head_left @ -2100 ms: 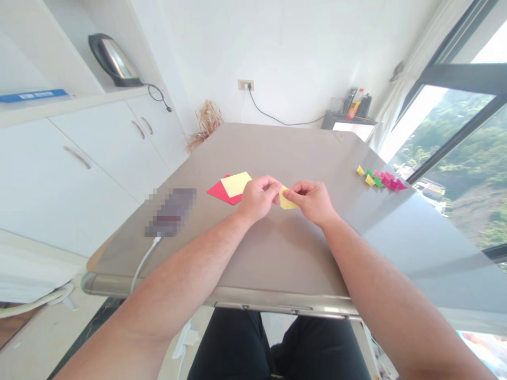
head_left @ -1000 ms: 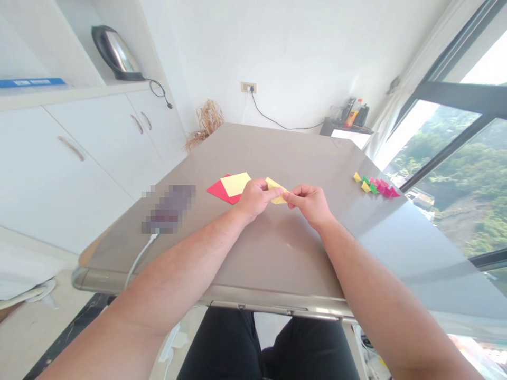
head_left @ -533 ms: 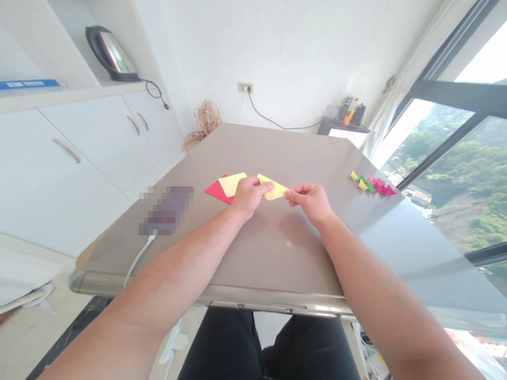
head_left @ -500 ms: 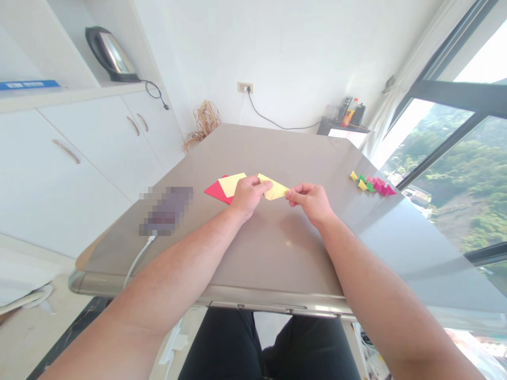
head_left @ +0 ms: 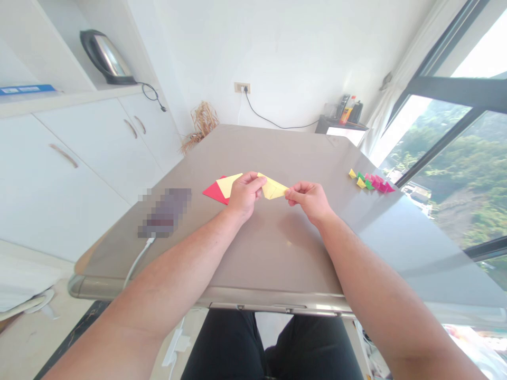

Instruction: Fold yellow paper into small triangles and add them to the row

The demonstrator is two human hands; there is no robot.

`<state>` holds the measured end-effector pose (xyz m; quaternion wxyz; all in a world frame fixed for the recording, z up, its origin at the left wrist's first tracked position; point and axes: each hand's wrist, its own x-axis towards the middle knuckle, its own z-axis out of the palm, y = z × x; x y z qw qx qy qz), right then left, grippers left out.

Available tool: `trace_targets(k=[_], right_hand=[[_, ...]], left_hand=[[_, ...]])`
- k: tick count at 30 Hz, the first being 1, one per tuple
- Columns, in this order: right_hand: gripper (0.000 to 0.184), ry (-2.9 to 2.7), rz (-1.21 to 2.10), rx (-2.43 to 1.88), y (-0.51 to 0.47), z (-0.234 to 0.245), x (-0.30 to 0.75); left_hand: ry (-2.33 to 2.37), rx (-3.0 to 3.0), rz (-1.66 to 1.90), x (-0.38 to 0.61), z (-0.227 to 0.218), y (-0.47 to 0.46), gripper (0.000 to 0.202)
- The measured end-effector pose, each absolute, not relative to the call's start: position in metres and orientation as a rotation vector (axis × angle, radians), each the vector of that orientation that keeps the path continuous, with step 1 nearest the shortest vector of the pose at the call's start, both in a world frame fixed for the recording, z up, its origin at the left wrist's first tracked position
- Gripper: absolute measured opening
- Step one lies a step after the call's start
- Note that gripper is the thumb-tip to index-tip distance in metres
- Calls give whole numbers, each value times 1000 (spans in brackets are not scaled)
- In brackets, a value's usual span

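Observation:
A folded piece of yellow paper [head_left: 274, 188] is held just above the grey table [head_left: 277, 248] between both hands. My left hand [head_left: 243, 193] pinches its left end, fingers closed on it. My right hand [head_left: 308, 199] pinches its right tip, fingers curled. Just left of my left hand lies a flat yellow sheet [head_left: 227, 184] on top of a red sheet [head_left: 213, 192].
A row of small folded paper pieces [head_left: 370, 181] in yellow, green and pink sits at the table's right side. A blurred dark object [head_left: 164, 212] with a white cable lies at the left. White cabinets and a kettle [head_left: 106, 57] stand left; a window is right.
The yellow paper was bunched between my two hands; it is now stretched out longer between them, my hands a little further apart. The view has shifted slightly.

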<state>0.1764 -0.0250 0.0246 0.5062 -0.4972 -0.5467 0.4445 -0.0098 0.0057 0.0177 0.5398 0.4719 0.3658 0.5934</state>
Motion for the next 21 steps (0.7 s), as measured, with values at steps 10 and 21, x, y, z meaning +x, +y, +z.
trace_targets(k=[10, 21], right_hand=[[16, -1322, 1028, -1269, -30, 31, 176], [25, -1507, 948, -1289, -31, 25, 171]], left_hand=[[975, 1328, 1475, -12, 15, 6, 28], [950, 1400, 1191, -11, 12, 2, 27]])
